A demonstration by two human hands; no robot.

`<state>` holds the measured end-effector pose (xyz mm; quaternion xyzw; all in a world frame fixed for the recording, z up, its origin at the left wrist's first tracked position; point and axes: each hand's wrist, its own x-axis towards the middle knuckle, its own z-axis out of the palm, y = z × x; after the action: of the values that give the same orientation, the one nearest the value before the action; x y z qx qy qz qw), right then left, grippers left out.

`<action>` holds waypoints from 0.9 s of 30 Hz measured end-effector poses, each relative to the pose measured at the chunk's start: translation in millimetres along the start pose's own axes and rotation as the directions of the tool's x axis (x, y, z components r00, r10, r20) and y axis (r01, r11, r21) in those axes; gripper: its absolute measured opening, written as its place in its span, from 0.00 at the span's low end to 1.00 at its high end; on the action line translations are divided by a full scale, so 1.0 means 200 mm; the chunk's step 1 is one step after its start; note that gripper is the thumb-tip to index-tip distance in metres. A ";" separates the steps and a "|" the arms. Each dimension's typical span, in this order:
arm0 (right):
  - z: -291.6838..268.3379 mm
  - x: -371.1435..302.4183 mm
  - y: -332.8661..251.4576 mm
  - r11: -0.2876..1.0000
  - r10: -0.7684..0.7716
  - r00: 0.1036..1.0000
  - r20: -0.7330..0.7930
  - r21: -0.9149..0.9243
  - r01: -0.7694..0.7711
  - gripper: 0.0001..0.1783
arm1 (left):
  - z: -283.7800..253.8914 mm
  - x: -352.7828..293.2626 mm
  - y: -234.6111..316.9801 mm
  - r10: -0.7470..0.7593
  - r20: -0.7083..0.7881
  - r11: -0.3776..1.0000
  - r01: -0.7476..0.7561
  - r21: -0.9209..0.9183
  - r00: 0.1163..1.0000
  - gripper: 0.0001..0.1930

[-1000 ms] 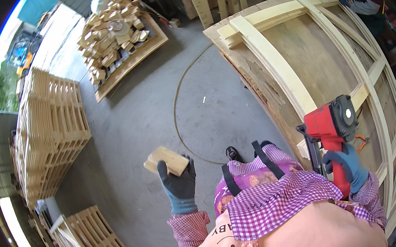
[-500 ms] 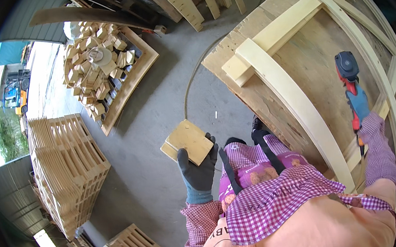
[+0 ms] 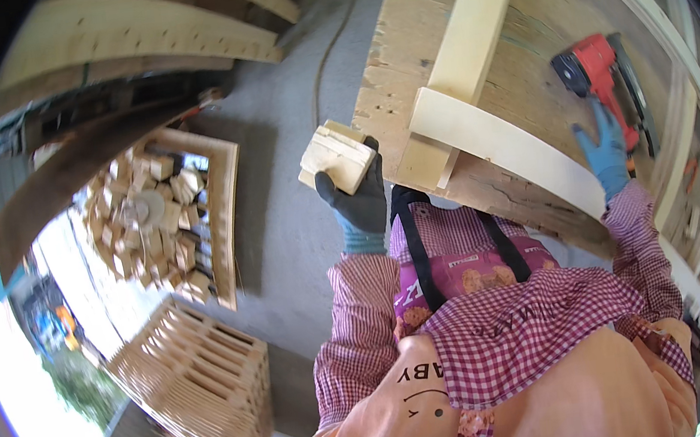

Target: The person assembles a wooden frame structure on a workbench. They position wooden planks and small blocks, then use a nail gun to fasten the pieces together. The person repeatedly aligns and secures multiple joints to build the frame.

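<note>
My left hand, in a dark-palmed blue glove, is closed on a small stack of wooden blocks, thumb across the near face. It holds them up beside the corner of the wooden table. At the right, a red and black nail gun lies on its side on the plywood. Next to its handle is my right hand, in a blue glove, thumb and fingers spread apart. The fingertips are close to the handle; whether they touch it is unclear. A pale wooden frame of slats rests on the plywood tabletop.
A bin heaped with wooden blocks stands on the floor at the left. Nearer is a stack of slatted wooden pallets. Long planks lean at the far left. A hose runs along the grey floor.
My right hand has loosened from the nail gun, which now lies turned on the plywood. My view has swung round. My left hand still holds the blocks.
</note>
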<state>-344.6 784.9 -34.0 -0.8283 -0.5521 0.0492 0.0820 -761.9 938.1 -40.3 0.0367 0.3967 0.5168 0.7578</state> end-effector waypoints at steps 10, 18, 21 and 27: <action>0.08 -0.12 -0.67 0.998 0.053 0.959 0.277 0.006 -0.057 0.50 | 0.08 0.13 -0.13 -0.188 0.070 0.966 0.171 0.193 0.980 0.35; 0.12 -0.13 -0.66 0.999 0.021 0.971 0.237 0.036 -0.030 0.45 | 0.05 0.12 -0.17 -0.190 0.005 0.980 0.190 0.055 0.982 0.36; 0.12 -0.13 -0.66 0.999 0.035 0.969 0.245 0.028 -0.043 0.44 | 0.05 0.10 -0.21 -0.191 0.008 0.981 0.191 0.027 0.982 0.37; 0.13 -0.13 -0.66 0.999 0.047 0.968 0.246 -0.014 -0.045 0.44 | 0.03 0.11 -0.24 -0.156 -0.033 0.988 0.157 0.007 0.987 0.38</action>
<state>-478.8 813.5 -33.8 -0.8287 -0.5388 0.1514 0.0083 -718.5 934.8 -71.1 0.0005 0.4130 0.4544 0.7893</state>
